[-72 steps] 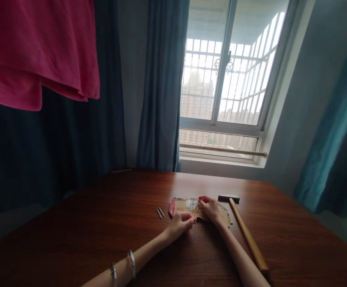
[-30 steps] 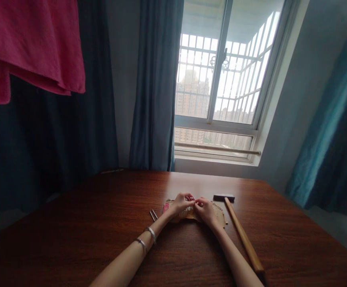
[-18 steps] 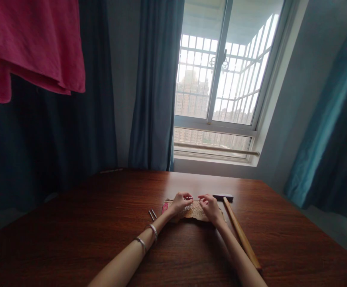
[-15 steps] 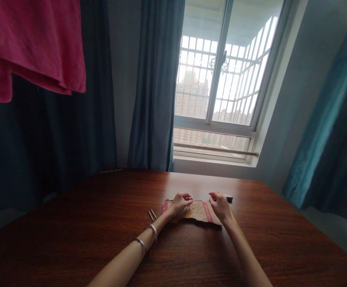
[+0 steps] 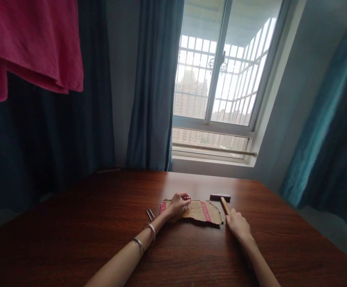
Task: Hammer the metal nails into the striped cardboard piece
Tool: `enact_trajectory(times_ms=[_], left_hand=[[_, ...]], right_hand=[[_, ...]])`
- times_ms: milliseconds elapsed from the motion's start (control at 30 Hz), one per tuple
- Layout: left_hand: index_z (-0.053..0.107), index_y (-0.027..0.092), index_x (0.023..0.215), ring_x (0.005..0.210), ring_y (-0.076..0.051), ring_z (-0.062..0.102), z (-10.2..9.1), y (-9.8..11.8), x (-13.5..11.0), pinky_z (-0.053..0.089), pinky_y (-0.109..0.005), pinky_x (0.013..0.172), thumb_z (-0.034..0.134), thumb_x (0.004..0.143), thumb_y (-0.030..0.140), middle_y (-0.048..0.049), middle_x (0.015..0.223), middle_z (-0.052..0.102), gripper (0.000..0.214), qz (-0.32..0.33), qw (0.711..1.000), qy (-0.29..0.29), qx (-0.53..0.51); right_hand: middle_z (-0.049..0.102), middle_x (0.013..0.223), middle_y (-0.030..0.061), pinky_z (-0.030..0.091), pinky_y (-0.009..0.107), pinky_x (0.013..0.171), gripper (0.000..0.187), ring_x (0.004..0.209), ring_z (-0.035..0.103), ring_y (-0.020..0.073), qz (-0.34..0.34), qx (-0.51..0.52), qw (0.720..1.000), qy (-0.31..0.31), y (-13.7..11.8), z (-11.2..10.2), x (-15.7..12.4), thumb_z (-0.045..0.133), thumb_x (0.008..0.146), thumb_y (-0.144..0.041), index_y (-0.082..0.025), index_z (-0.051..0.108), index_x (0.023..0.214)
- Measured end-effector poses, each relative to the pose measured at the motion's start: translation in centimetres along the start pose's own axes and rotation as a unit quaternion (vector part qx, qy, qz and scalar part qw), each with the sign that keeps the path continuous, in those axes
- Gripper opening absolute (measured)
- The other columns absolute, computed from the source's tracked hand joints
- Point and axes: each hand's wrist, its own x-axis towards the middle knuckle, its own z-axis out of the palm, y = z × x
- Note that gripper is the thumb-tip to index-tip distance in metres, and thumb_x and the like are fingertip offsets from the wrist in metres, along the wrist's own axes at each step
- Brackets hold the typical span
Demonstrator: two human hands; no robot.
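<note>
A piece of brown cardboard point(image 5: 196, 211) lies on the table, dotted with many small holes and crossed by pink printed bands. Over its left part rests my left hand point(image 5: 177, 205), fingers curled together in a pinch; what sits between them is too small and hidden to make out. To the right of the cardboard, my right hand point(image 5: 238, 224) is wrapped round the wooden handle of a hammer point(image 5: 225, 205). The hammer's dark head lies at the far end, beyond the cardboard's right corner.
Two short metal rods point(image 5: 150, 215) lie left of the cardboard on the brown wooden table point(image 5: 101, 235). Behind the table are a barred window point(image 5: 212, 91) and blue curtains point(image 5: 152, 87). A pink cloth point(image 5: 32, 48) hangs at the upper left.
My right hand has moved from above the cardboard's right side down and right, and now grips the hammer's handle. The cardboard's right end is uncovered. My left hand stays in place.
</note>
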Motion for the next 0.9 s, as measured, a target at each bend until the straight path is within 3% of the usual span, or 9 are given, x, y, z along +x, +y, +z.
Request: enact_trajectory(times_ms=[167,267,333,400,467,533,700,900], left_hand=[[0.068,0.011,0.078,0.072,-0.016,0.061,-0.1,0.5,-0.2,0.045,-0.022,0.064,0.057,0.069,0.026,-0.0061,0.076,0.069,0.021,0.002,1.000,-0.002,-0.011],[0.068,0.011,0.079,0.072,-0.016,0.061,-0.1,0.6,-0.3,0.045,-0.022,0.064,0.058,0.068,0.026,-0.0057,0.076,0.069,0.021,-0.009,1.000,-0.004,-0.007],[0.068,0.011,0.079,0.072,-0.016,0.061,-0.1,0.6,-0.2,0.045,-0.022,0.064,0.058,0.068,0.027,-0.0057,0.076,0.069,0.021,-0.011,1.000,-0.004,-0.003],[0.068,0.011,0.079,0.072,-0.017,0.061,-0.1,0.5,-0.3,0.045,-0.022,0.064,0.058,0.069,0.028,-0.0059,0.075,0.069,0.022,-0.009,1.000,-0.006,-0.004],[0.068,0.011,0.079,0.073,-0.017,0.061,-0.2,0.6,-0.3,0.045,-0.023,0.064,0.058,0.069,0.029,-0.0059,0.075,0.069,0.022,-0.008,1.000,-0.007,-0.005],[0.068,0.012,0.079,0.074,-0.018,0.061,-0.2,0.6,-0.3,0.045,-0.023,0.065,0.058,0.069,0.030,-0.0057,0.075,0.069,0.023,-0.010,1.000,-0.005,-0.008],[0.068,0.011,0.079,0.075,-0.018,0.061,-0.1,0.4,-0.2,0.045,-0.023,0.064,0.059,0.069,0.033,-0.0058,0.076,0.069,0.025,-0.011,1.000,-0.008,-0.021],[0.068,0.010,0.079,0.069,-0.016,0.060,0.2,-0.2,-0.1,0.044,-0.023,0.062,0.058,0.069,0.033,-0.0059,0.073,0.068,0.027,-0.002,1.000,-0.006,-0.014]], right_hand=[[0.062,0.093,0.0190,0.044,0.032,0.069,0.026,0.086,0.063,0.0255,-0.011,0.071,0.997,0.033,-0.1,0.3,0.5,0.036,0.086,-0.029,-0.014,0.056,0.093],[0.062,0.078,0.0110,0.043,0.027,0.054,0.026,0.065,0.061,0.0188,-0.022,0.247,0.968,0.037,-0.9,0.0,0.7,0.038,0.084,-0.036,-0.016,0.054,0.087],[0.056,0.065,0.0031,0.036,0.023,0.040,0.028,0.045,0.052,0.0125,-0.025,0.411,0.911,-0.001,-1.7,-0.7,0.6,0.041,0.080,-0.043,-0.018,0.052,0.083],[0.049,0.058,-0.0025,0.027,0.020,0.032,0.032,0.035,0.040,0.0072,-0.031,0.545,0.835,-0.064,-2.6,-1.5,0.1,0.050,0.072,-0.049,-0.018,0.051,0.077],[0.046,0.057,-0.0042,0.023,0.018,0.030,0.036,0.033,0.036,0.0040,-0.039,0.622,0.772,-0.127,-3.5,-2.4,-0.7,0.059,0.064,-0.052,-0.017,0.050,0.072],[0.047,0.057,-0.0041,0.021,0.017,0.029,0.040,0.033,0.034,0.0025,-0.049,0.651,0.737,-0.174,-4.4,-3.1,-1.6,0.063,0.060,-0.052,-0.016,0.051,0.072],[0.041,0.045,-0.0070,0.020,0.017,0.028,0.045,0.030,0.030,0.0021,-0.080,0.642,0.725,-0.237,-5.9,-3.7,-3.4,0.063,0.059,-0.058,-0.015,0.051,0.065],[0.035,0.039,-0.0090,0.019,0.017,0.029,0.046,0.029,0.029,0.0026,-0.084,0.623,0.737,-0.249,-6.4,-3.8,-4.1,0.063,0.059,-0.061,-0.016,0.050,0.064]])
